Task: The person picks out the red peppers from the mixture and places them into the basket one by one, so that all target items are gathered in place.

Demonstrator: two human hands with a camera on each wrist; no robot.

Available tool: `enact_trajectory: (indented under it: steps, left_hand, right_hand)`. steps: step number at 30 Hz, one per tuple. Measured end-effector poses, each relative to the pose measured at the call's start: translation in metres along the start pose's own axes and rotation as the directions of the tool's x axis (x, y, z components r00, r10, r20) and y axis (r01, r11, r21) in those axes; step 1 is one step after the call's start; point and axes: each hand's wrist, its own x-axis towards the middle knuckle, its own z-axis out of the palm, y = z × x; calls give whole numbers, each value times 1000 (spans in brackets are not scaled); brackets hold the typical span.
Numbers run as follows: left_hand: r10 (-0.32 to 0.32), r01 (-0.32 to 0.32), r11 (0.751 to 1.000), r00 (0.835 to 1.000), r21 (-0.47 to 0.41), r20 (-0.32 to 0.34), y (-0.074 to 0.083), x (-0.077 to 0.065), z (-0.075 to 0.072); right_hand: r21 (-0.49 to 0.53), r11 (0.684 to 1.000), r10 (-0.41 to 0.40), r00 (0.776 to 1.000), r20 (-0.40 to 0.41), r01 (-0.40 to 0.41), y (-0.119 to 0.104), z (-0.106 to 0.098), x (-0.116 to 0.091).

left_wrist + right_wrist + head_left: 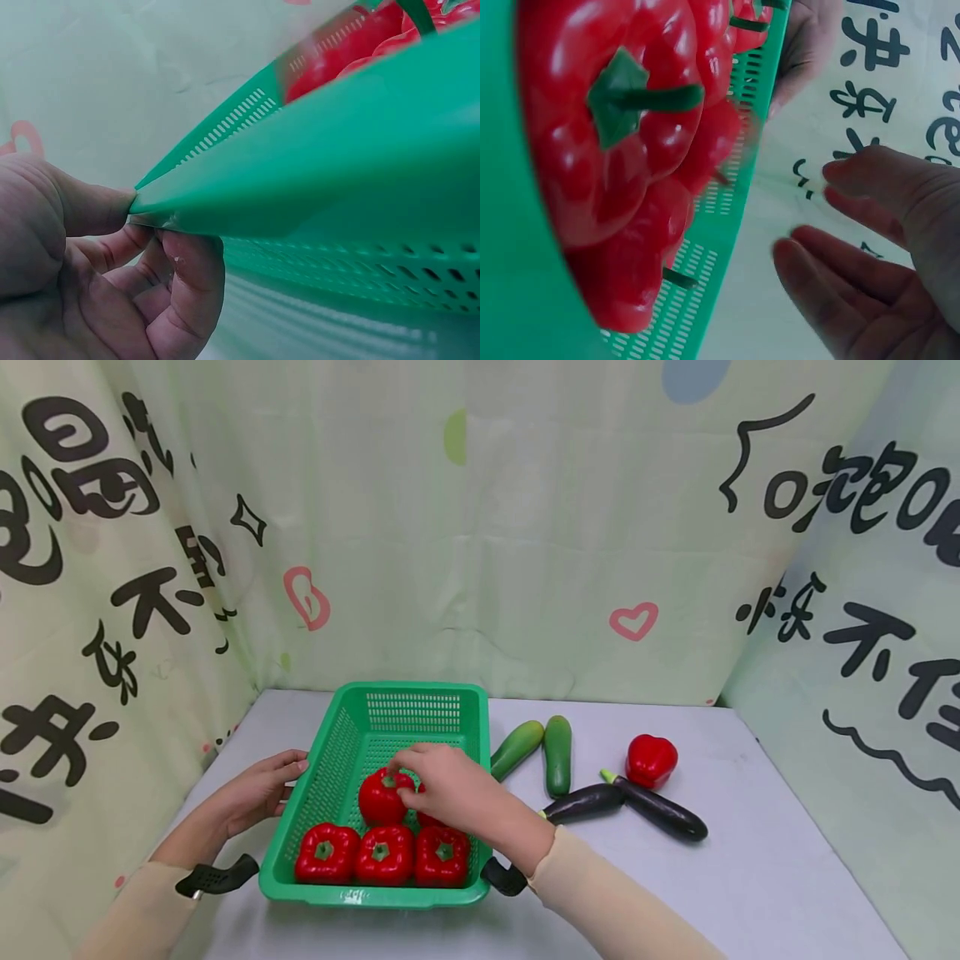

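A green plastic basket [411,897] with perforated walls holds several red bell peppers. My left hand [258,793] pinches the basket's left rim, thumb above and curled fingers below, plainly seen in the left wrist view. Over the basket is my right hand [450,785], its thumb and fingers apart around the top of a red bell pepper [384,799]. In the right wrist view these fingers [799,266] are spread with nothing between them. Another bell pepper [426,820] is mostly hidden beneath the right hand. Three more, such as the front-left bell pepper [327,853], line the near side.
On the white table [757,877], right of the basket, lie two green cucumber-like vegetables, one upright in view [558,756] and one slanted [517,749]. Two dark eggplants [663,810] and a loose red bell pepper [652,761] lie farther right. Printed curtains [525,568] surround the table.
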Motion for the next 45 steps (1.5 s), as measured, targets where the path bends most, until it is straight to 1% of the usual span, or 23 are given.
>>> enact_trajectory:
  steps: [2,6,14,20,30,39,45]
  left_hand:
    - [1,0,1000,1000,-2,6,0,0,0]
    - [3,-3,1000,1000,-1,8,1,0,0]
    - [7,-7,1000,1000,6,8,3,0,-1]
    - [4,-4,1000,1000,7,4,3,1,0]
    - [-1,1,1000,1000,-3,2,3,0,0]
    - [4,-4,1000,1000,-10,6,1,0,0]
    - [-4,4,1000,1000,-17,3,0,0,-1]
  right_hand:
    - [-28,1000,-4,998,59,5,-1,1,0]
    - [-48,999,8,994,110,-3,-1,1,0]
    - [-57,998,47,991,129,-40,2,-2,-5]
    - [-29,996,82,987,136,-79,8,-5,-9]
    - [-31,993,115,987,114,-113,15,-19,-16]
    - [-67,989,135,989,56,-131,27,-28,-23]
    - [-42,982,185,982,42,-183,37,-32,-29]
